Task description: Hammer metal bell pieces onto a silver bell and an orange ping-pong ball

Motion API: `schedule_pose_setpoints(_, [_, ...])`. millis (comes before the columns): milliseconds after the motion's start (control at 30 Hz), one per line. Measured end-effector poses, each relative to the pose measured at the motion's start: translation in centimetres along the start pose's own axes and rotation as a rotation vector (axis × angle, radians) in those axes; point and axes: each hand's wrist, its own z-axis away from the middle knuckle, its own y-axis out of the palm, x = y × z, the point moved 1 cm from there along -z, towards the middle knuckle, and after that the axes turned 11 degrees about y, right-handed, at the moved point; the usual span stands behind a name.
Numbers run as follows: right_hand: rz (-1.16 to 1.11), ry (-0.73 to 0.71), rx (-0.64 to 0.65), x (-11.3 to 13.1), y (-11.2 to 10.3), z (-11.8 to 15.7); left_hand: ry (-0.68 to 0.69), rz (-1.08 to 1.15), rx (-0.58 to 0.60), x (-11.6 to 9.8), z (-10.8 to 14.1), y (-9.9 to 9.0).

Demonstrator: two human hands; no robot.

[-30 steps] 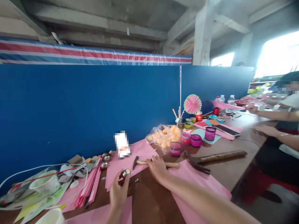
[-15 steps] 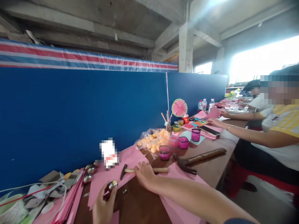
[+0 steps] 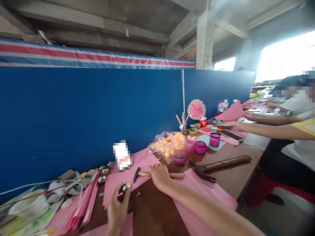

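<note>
- Brown tabletop (image 3: pixel 152 209) is standing before a blue partition (image 3: pixel 93 114), which has a striped sheet (image 3: pixel 98 55) above its upper edge.
- One shiny metal ball (image 3: pixel 126 187) with a yellowish spot is at the near edge of a pink sheet (image 3: pixel 145 157); whether it touches what is below, one cannot tell.
- Of the two hands, the left hand (image 3: pixel 118 205) pinches this ball between thumb and fingers.
- The right hand (image 3: pixel 161 177) lies across the wooden handle of a small hammer (image 3: pixel 177 175), its back upward; whether the fingers close around the handle, one cannot tell.
- The dark head of this hammer points to the left, over the pink sheet and near the ball.
- One small shiny piece (image 3: pixel 139 194) lies on the tabletop, between the two hands.
- On the left, more metal balls (image 3: pixel 102 178) are beside a stack of pink paper (image 3: pixel 82 205).
- Farther back is a clear bag of orange balls (image 3: pixel 169 144), and near it stand several pink containers (image 3: pixel 179 158).
- On the right, a bigger claw hammer (image 3: pixel 228 163) lies with its head over another pink sheet (image 3: pixel 206 196).
- Far on the right, a co-worker's hand (image 3: pixel 249 115) holds a raised pink paper (image 3: pixel 230 112).
</note>
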Motion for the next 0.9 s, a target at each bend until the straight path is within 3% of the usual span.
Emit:
schedule_pose_setpoints(133, [-0.187, -0.060, -0.109, 0.2, -1.0, 0.3, 0.045, 0.097, -0.057, 0.4, 0.2, 0.3])
schedule_pose_setpoints(267, [-0.367, -0.254, -0.141, 0.4, -0.6, 1.0, 0.079, 0.122, -0.095, 0.4, 0.6, 0.4])
schedule_pose_setpoints(567, [-0.480, -0.611, -0.014, 1.6, 0.5, 2.1, 0.101, 0.160, -0.125, 0.4, 0.8, 0.8])
schedule_pose_setpoints(900, [-0.464, -0.708, 0.106, 1.3, 0.2, 2.5, 0.107, 0.255, -0.143, 0.1, 1.0, 0.8])
